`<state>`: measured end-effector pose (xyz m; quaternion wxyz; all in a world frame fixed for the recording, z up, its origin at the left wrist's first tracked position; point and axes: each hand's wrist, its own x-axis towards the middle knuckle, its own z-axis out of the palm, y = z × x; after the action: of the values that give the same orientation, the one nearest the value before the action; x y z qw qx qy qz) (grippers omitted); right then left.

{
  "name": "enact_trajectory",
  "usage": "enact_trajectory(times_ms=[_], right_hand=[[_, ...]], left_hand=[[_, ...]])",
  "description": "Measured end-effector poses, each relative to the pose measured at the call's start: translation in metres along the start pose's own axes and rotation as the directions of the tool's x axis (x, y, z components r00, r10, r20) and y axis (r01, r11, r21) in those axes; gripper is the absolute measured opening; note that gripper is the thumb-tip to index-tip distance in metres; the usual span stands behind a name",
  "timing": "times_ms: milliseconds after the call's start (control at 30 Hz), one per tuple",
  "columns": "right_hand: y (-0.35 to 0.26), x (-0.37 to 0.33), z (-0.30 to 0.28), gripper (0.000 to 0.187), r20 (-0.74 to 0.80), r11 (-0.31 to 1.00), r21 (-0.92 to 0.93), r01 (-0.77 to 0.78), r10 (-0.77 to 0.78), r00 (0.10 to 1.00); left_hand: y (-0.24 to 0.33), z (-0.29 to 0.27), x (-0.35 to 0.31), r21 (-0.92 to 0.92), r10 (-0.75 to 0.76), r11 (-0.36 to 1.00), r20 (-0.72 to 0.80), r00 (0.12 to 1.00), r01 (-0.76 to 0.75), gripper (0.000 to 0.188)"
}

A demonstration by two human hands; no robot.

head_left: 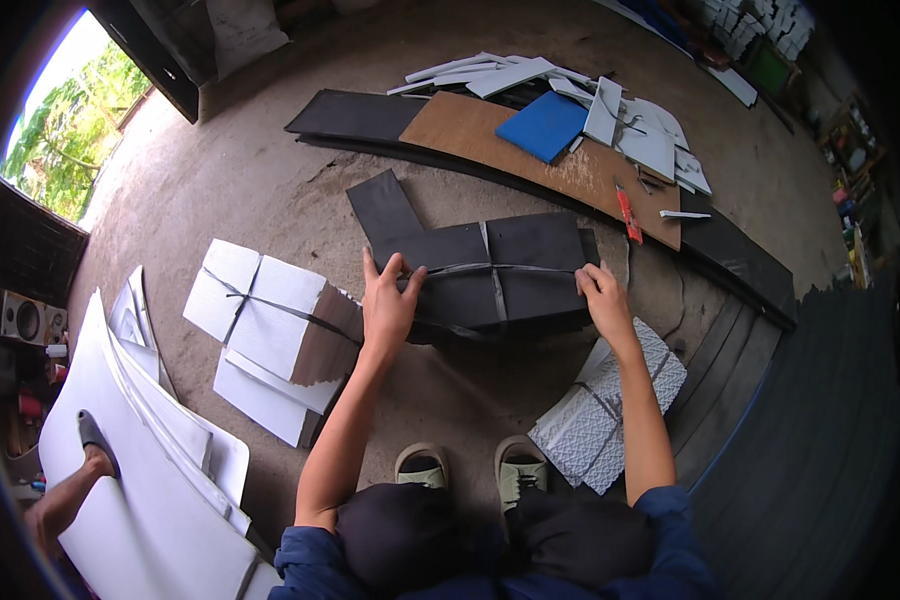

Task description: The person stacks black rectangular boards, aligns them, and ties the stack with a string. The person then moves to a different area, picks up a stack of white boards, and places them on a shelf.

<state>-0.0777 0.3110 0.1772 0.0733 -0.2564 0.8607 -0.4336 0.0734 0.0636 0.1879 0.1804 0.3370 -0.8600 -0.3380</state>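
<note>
1. So, black bundle (535, 250): stack of flat, dark rectangular slabs, long side running left to right, edges slightly uneven at the right end. Matte top face.
2. Tied with a dark strap (491, 267), crossed on the top face: one run lengthwise, one across.
3. Location: center of view, ahead of the shoes (521, 480), over the concrete floor (260, 190). White bundle (260, 300) to its left, textured white bundle (610, 400) to its lower right. Dark strip (382, 200) juts out behind its left end.
4. Left hand (388, 297): at the bundle's left end, thumb and index partly apart, thumb tip by the strap. Can't tell whether it's pinching.
5. Right hand (607, 297): at the right end, grip narrow, thumb and fingertips together on the strap.
6. Markings: red cutter (626, 212) lies on the brown board (460, 125) beyond; any lettering on its handle is too small to make out.
</note>
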Motion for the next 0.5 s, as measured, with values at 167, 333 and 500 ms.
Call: enact_trajectory(times_ms=[167,333,500], right_hand=[[-0.007,0.001,-0.003,0.028,0.036,0.993,0.093,-0.074,0.071,0.997],[-0.002,0.007,-0.006,0.027,-0.113,0.971,-0.053,0.233,-0.238,0.965],[-0.046,0.011,-0.019,0.028,-0.171,0.988,0.122,0.092,-0.070,0.983]], left_hand=[[0.002,0.011,0.007,-0.029,0.124,0.992,0.011,0.992,-0.124,0.023],[-0.003,0.017,0.008,0.289,0.350,0.917,-0.250,0.903,-0.275,0.022],[0.037,-0.006,0.007,-0.218,0.024,0.975,-0.039,0.999,-0.032,0.025]])
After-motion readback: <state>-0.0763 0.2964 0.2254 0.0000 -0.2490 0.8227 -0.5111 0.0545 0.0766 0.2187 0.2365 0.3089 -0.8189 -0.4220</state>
